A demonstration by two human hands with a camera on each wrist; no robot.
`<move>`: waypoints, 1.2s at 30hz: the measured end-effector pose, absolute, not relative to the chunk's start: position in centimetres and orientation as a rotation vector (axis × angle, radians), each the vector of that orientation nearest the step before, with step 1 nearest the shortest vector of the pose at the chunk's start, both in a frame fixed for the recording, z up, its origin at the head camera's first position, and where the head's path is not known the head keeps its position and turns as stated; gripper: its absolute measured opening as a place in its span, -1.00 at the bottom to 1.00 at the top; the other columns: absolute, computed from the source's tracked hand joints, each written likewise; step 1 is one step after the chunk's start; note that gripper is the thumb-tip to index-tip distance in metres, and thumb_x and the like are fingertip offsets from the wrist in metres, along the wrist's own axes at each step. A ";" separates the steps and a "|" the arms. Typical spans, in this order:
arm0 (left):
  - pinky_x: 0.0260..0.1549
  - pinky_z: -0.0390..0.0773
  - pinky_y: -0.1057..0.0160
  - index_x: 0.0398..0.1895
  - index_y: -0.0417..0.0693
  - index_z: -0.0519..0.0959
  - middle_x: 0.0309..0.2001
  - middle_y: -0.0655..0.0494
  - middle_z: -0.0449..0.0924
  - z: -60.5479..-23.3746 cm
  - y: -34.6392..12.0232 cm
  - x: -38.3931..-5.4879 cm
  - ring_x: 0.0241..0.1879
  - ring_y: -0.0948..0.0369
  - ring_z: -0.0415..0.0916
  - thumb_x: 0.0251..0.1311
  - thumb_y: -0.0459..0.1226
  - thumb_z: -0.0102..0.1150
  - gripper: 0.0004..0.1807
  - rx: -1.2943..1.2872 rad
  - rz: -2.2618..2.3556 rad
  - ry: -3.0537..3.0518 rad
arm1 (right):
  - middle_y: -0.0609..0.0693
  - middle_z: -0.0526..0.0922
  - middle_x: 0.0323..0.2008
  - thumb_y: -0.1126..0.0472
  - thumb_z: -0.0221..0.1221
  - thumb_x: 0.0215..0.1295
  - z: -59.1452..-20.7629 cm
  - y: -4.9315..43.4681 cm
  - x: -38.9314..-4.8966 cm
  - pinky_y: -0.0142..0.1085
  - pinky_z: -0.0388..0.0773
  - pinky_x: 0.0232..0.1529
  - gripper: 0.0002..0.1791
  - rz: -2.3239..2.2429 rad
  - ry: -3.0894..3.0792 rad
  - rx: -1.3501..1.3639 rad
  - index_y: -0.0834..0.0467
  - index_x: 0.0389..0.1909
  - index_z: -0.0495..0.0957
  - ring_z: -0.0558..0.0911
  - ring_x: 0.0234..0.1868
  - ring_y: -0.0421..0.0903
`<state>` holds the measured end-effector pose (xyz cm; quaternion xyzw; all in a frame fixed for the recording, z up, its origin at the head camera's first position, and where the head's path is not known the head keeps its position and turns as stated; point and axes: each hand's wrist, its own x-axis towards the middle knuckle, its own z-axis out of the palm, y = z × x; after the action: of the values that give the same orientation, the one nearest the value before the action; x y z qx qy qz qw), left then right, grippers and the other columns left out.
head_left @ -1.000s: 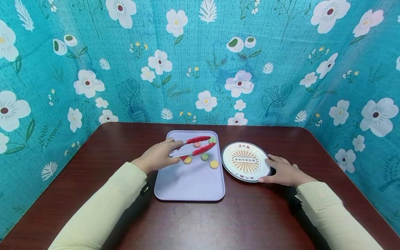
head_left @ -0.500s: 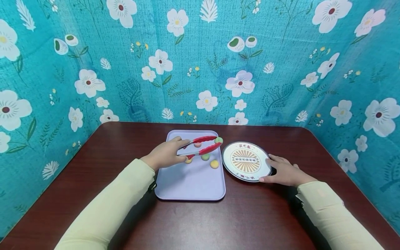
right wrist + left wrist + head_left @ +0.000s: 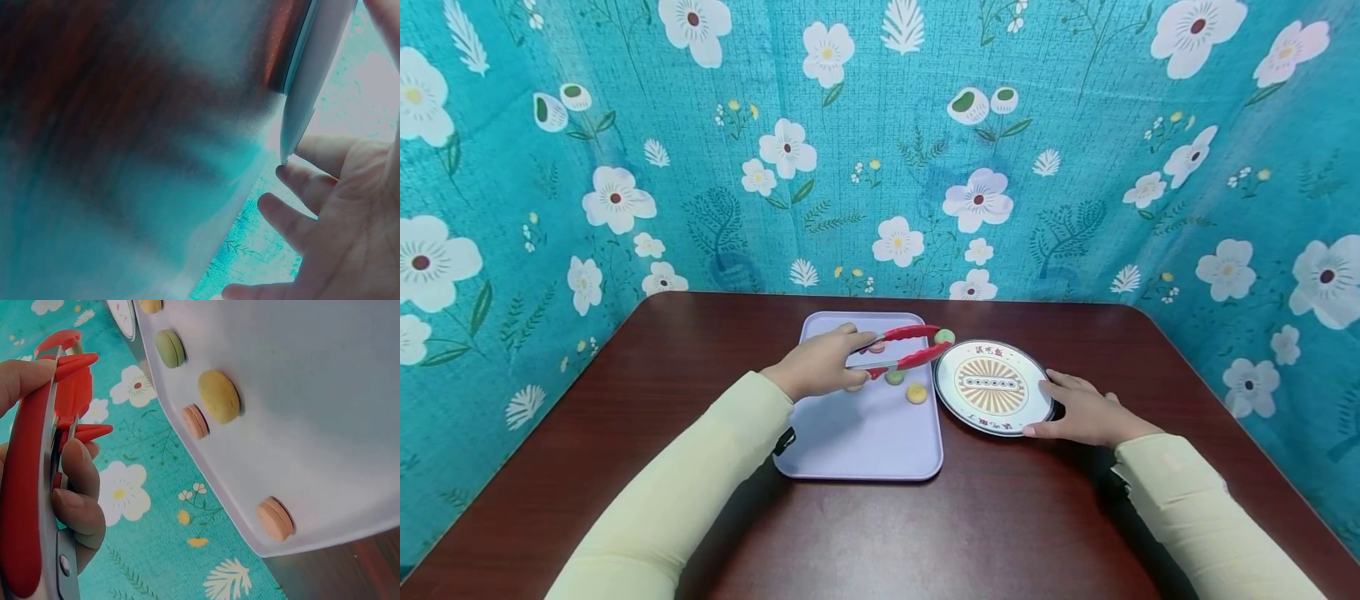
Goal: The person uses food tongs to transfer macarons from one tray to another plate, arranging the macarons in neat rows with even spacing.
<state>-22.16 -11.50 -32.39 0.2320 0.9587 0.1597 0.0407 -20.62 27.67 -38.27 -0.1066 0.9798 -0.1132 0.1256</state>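
Head view: outstretched left hand (image 3: 822, 363) gripping red tongs (image 3: 917, 358) round a green macaron (image 3: 945, 337) right of centre; right hand (image 3: 1086, 412), fingers spread, touching the plate (image 3: 991, 385). Only left wrist shows me two pink macarons (image 3: 275, 519) unobscured.

On the head feed I get bright, fairly even light, a pale sheen on the near counter (image 3: 1000, 525) and dark shadows beneath both sleeves (image 3: 673, 487). My left wrist feed is dimmer but clear enough on the macarons (image 3: 219, 397), which cast small shadows. My right wrist feed gives haze, smeared reflections and cloth (image 3: 365, 87) washed nearly white beyond the plate (image 3: 317, 69).
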 end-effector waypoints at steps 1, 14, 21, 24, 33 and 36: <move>-0.43 0.54 0.37 0.35 0.06 0.40 -0.10 0.10 0.48 -32.4 -11.3 -22.2 -0.32 0.24 0.44 0.04 -0.11 0.35 -0.27 0.716 0.486 2.936 | 0.42 0.09 0.39 -0.48 0.24 -0.12 -38.2 27.6 -20.6 0.57 -0.05 0.07 0.24 -0.329 2.854 -0.317 0.35 0.39 0.19 0.06 0.34 0.41; -0.40 0.53 0.34 0.37 0.09 0.38 -0.04 0.06 0.49 -32.7 -9.1 -23.0 -0.29 0.23 0.45 0.10 -0.08 0.31 -0.29 0.757 0.469 2.900 | 0.41 0.09 0.39 -0.47 0.24 -0.11 -38.4 27.7 -20.6 0.56 -0.03 0.07 0.23 -0.343 2.853 -0.320 0.35 0.39 0.19 0.06 0.34 0.41; -0.35 0.50 0.29 0.39 0.10 0.35 0.00 0.07 0.47 -32.5 -8.3 -23.3 -0.26 0.22 0.45 0.13 -0.04 0.28 -0.29 0.745 0.451 2.890 | 0.41 0.09 0.39 -0.47 0.25 -0.12 -38.3 27.6 -20.6 0.57 -0.04 0.07 0.24 -0.332 2.852 -0.308 0.35 0.39 0.19 0.07 0.34 0.41; -0.26 0.53 0.26 0.39 0.11 0.34 0.05 0.08 0.46 -32.5 -8.0 -23.4 -0.21 0.21 0.45 0.13 -0.05 0.29 -0.28 0.737 0.445 2.883 | 0.41 0.09 0.39 -0.47 0.25 -0.12 -38.3 27.6 -20.6 0.56 -0.04 0.08 0.24 -0.328 2.850 -0.301 0.35 0.39 0.19 0.07 0.33 0.41; -0.12 0.54 0.19 0.41 0.17 0.31 0.22 0.06 0.39 -32.7 -7.3 -23.9 -0.13 0.19 0.45 0.15 -0.05 0.25 -0.28 0.732 0.430 2.876 | 0.42 0.09 0.38 -0.48 0.25 -0.13 -38.2 27.5 -20.4 0.56 -0.04 0.07 0.25 -0.322 2.847 -0.295 0.36 0.39 0.19 0.08 0.32 0.42; -0.09 0.53 0.18 0.42 0.18 0.30 0.26 0.07 0.36 -32.6 -7.1 -24.0 -0.11 0.19 0.44 0.15 -0.06 0.24 -0.28 0.717 0.440 2.868 | 0.42 0.09 0.38 -0.48 0.25 -0.13 -38.0 27.4 -20.4 0.56 -0.04 0.07 0.25 -0.324 2.845 -0.293 0.36 0.39 0.19 0.08 0.33 0.41</move>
<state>-23.96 -7.09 -32.61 0.2391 0.9568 0.1468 0.0761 -20.38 27.39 -38.03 -0.1008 0.9798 -0.1118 0.1314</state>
